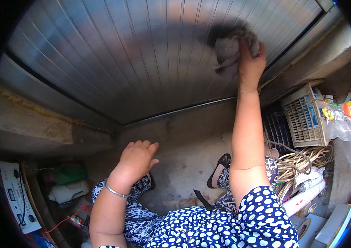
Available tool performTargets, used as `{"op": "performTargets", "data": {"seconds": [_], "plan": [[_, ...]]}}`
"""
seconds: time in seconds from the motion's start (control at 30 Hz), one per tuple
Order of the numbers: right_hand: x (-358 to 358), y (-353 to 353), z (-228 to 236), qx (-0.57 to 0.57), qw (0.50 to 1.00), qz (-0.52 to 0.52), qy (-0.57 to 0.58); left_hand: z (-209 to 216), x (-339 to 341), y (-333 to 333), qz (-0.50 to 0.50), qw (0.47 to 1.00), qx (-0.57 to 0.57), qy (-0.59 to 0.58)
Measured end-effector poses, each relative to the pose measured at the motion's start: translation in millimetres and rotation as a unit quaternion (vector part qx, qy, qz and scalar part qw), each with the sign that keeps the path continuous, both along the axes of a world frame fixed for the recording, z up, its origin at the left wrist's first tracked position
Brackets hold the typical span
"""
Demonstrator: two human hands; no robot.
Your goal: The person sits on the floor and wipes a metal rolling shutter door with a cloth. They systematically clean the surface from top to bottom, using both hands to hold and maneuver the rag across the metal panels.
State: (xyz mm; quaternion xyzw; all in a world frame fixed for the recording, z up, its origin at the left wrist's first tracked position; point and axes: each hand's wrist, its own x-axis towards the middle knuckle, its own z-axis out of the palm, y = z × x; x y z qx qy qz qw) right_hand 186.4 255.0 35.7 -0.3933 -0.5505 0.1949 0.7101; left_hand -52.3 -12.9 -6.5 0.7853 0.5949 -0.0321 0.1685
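A crumpled grey cloth point(228, 51) is in the grip of my right hand point(252, 62), whose arm stretches up and forward. The cloth lies against a ribbed, shiny metal door panel point(142, 62), near its right side. A dark blurred reflection shows beside the cloth. My left hand point(137, 159) is held low in front of me, above my left leg, with a bracelet point(115, 190) on the wrist. Nothing is in it; the thumb stands away from the loosely bent fingers.
On the right are a pale plastic crate point(305, 118), a coiled cable point(308, 159), a clear plastic bag point(345, 124) and a white cylinder point(305, 198). On the left are a white panel with knobs point(16, 194) and a whitish jug point(69, 191). Concrete ledges point(35, 115) flank the door.
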Motion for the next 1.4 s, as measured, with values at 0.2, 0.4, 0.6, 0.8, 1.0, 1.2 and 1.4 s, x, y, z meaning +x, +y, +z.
{"op": "performTargets", "data": {"seconds": [0.2, 0.4, 0.6, 0.8, 1.0, 1.2, 1.4], "plan": [[21, 8, -157, -0.212, 0.972, 0.023, 0.100, 4, 6, 2, -0.016, 1.000, -0.002, -0.012], [48, 23, -314, -0.354, 0.935, -0.020, 0.026, 6, 12, 8, -0.022, 0.999, -0.026, -0.033], [8, 2, -359, -0.544, 0.795, 0.016, 0.268, 6, 6, 6, -0.001, 0.999, -0.044, -0.028], [30, 5, -381, -0.515, 0.819, 0.044, 0.250, 6, 6, 8, -0.010, 0.998, -0.042, -0.034], [43, 9, -243, -0.446, 0.850, 0.060, 0.273, 4, 3, 3, -0.010, 0.999, -0.027, -0.031], [62, 25, -59, -0.209, 0.960, 0.055, 0.178, 1, 4, 3, -0.013, 1.000, -0.008, -0.023], [65, 40, 71, 0.008, 0.995, 0.079, 0.061, -4, 3, 2, -0.003, 1.000, -0.013, -0.010]]}}
